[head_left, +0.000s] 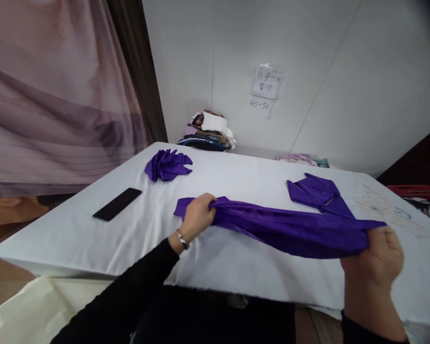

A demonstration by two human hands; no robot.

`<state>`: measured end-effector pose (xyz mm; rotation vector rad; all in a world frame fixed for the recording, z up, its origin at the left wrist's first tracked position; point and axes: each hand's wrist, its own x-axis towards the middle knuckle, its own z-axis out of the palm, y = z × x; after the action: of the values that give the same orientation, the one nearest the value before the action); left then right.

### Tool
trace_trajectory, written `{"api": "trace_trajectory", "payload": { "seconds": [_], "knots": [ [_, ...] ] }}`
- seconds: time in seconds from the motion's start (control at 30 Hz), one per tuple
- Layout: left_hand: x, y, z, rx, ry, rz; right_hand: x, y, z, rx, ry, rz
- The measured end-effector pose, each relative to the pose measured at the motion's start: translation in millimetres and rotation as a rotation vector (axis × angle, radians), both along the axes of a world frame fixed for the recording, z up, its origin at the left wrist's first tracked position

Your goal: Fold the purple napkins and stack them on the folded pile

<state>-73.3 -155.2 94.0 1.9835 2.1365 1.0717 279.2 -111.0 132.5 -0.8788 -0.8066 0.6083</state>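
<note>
A purple cloth napkin (pixel 290 229) is stretched lengthwise between my two hands, above the near part of the white-covered table (pixel 251 277). My left hand (pixel 199 217) is closed on it near its left end, and a short flap sticks out beyond the fingers. At the other end my right hand (pixel 378 253) grips the napkin's right corner in a fist. The lower edge of the cloth sags between them. Behind the right part lies a folded purple napkin (pixel 317 193), partly covered by the stretched one. Another purple napkin (pixel 166 165), gathered into a pleated fan shape, sits at the back left.
A flat black phone-like slab (pixel 117 204) lies on the table's left side. A pile of folded clothes (pixel 209 131) stands behind the back edge, by the wall. A handwritten paper sign (pixel 267 82) hangs there. A pink curtain (pixel 57 95) is at left, a red basket (pixel 417 193) at right.
</note>
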Motion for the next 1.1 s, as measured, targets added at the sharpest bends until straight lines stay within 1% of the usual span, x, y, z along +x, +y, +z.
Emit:
{"api": "trace_trajectory", "payload": {
  "seconds": [0.07, 0.13, 0.17, 0.2, 0.23, 0.27, 0.3, 0.33, 0.37, 0.4, 0.43, 0.47, 0.5, 0.53, 0.57, 0.6, 0.63, 0.67, 0.7, 0.77, 0.87, 0.9, 0.97, 1.03, 1.1],
  "knots": [
    [-27.1, 14.1, 6.3, 0.005, 0.092, 0.110, 4.2, 19.3, -15.5, 0.000, 0.061, 0.031],
    [-49.4, 34.3, 16.5, 0.007, 0.162, 0.190, 0.6, 43.1, -29.4, -0.073, 0.078, 0.074],
    [-58.2, 46.4, 24.9, 0.009, 0.198, 0.201, -3.4, 56.4, -32.9, -0.132, 0.067, 0.103],
    [-65.2, 59.3, 36.3, 0.016, 0.242, 0.202, -8.0, 70.1, -32.7, -0.196, 0.041, 0.136],
    [-70.6, 72.4, 51.1, 0.029, 0.286, 0.194, -12.6, 83.9, -28.1, -0.242, 0.000, 0.198],
    [-74.4, 84.6, 69.4, 0.049, 0.318, 0.193, -16.4, 97.0, -18.7, -0.248, -0.020, 0.228],
    [-76.9, 95.2, 90.8, 0.096, 0.333, 0.205, -18.7, 108.8, -4.8, -0.243, -0.037, 0.267],
    [-78.2, 103.2, 114.3, 0.163, 0.337, 0.217, -19.2, 118.5, 12.9, -0.215, -0.054, 0.289],
    [-78.6, 107.9, 138.7, 0.244, 0.329, 0.230, -17.8, 125.4, 33.2, -0.169, -0.035, 0.276],
    [-78.4, 108.8, 162.5, 0.298, 0.332, 0.227, -14.5, 129.0, 54.3, -0.079, -0.011, 0.250],
    [-77.6, 105.9, 184.0, 0.350, 0.339, 0.214, -9.7, 129.1, 74.3, 0.003, 0.001, 0.277],
    [-76.7, 99.7, 201.5, 0.449, 0.349, 0.188, -3.9, 126.1, 91.6, 0.102, 0.023, 0.290],
    [-75.9, 90.9, 213.9, 0.533, 0.363, 0.150, 2.3, 120.3, 104.6, 0.193, 0.037, 0.307],
    [-75.4, 80.8, 220.1, 0.576, 0.370, 0.122, 8.5, 112.6, 112.3, 0.237, 0.055, 0.324],
    [-75.4, 70.6, 219.9, 0.598, 0.369, 0.103, 14.1, 104.0, 114.1, 0.255, 0.070, 0.337],
    [-76.3, 61.5, 213.5, 0.602, 0.361, 0.083, 19.1, 95.3, 110.4, 0.243, 0.077, 0.353],
    [-78.0, 54.3, 201.5, 0.581, 0.351, 0.057, 23.1, 87.1, 101.7, 0.207, 0.072, 0.364],
    [-80.7, 49.5, 185.1, 0.532, 0.339, 0.019, 26.3, 79.8, 89.0, 0.169, 0.060, 0.357],
    [-84.2, 47.1, 165.3, 0.456, 0.328, -0.029, 28.7, 73.3, 73.4, 0.114, 0.040, 0.357],
    [-92.7, 48.0, 120.3, 0.326, 0.264, -0.106, 31.7, 62.4, 38.0, 0.014, -0.019, 0.357],
    [-103.9, 54.9, 53.3, 0.145, 0.188, -0.163, 31.5, 47.6, -11.7, -0.119, -0.154, 0.390],
    [-106.0, 56.7, 33.6, 0.086, 0.163, -0.154, 30.1, 42.5, -25.1, -0.161, -0.229, 0.407],
    [-106.6, 57.6, -0.2, -0.053, 0.071, -0.049, 25.3, 32.0, -46.1, -0.218, -0.406, 0.456],
    [-102.4, 54.0, -27.0, -0.182, -0.008, 0.086, 19.5, 21.9, -60.9, -0.228, -0.567, 0.510],
    [-94.5, 45.5, -47.3, -0.266, -0.034, 0.158, 14.8, 13.0, -72.3, -0.211, -0.720, 0.544]
  ]
}}
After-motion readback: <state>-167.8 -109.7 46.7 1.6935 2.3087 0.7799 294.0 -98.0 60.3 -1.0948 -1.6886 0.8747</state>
